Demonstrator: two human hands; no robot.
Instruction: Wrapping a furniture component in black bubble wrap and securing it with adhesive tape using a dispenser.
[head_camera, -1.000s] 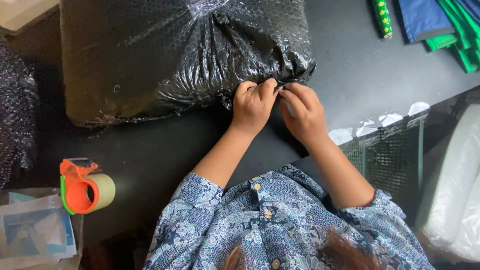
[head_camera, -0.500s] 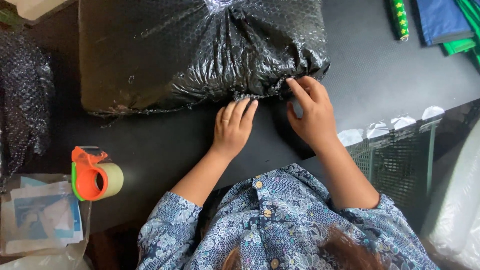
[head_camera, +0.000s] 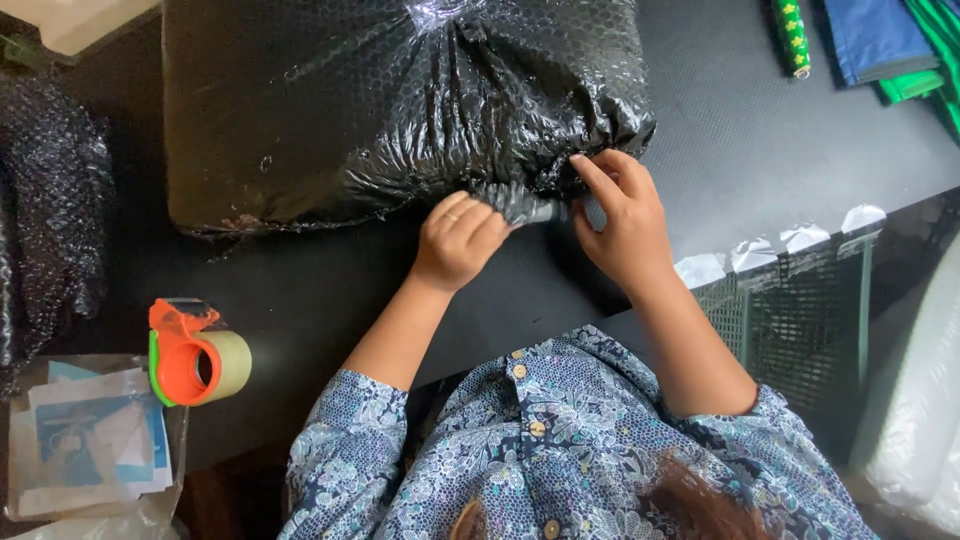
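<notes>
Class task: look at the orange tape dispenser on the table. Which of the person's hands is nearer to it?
Left. The left hand sits at the black bubble-wrapped bundle, right of the tape dispenser. The right hand is farther right.

Big black bubble-wrapped parcel (head_camera: 400, 110) on a dark desk (head_camera: 760, 150). Left hand (head_camera: 458, 240) closed on a twisted tail of wrap (head_camera: 530, 208) at the parcel's near edge; right hand (head_camera: 625, 215) touching the same tail, fingers (head_camera: 590, 175) pinching the wrap. Orange tape dispenser (head_camera: 190, 352) near the left edge, well apart from both hands. Paper packets (head_camera: 90, 445) just beside it. Folded blue and green cloth (head_camera: 890, 40) at far right. Strips of tape (head_camera: 780, 245) along the desk edge.
</notes>
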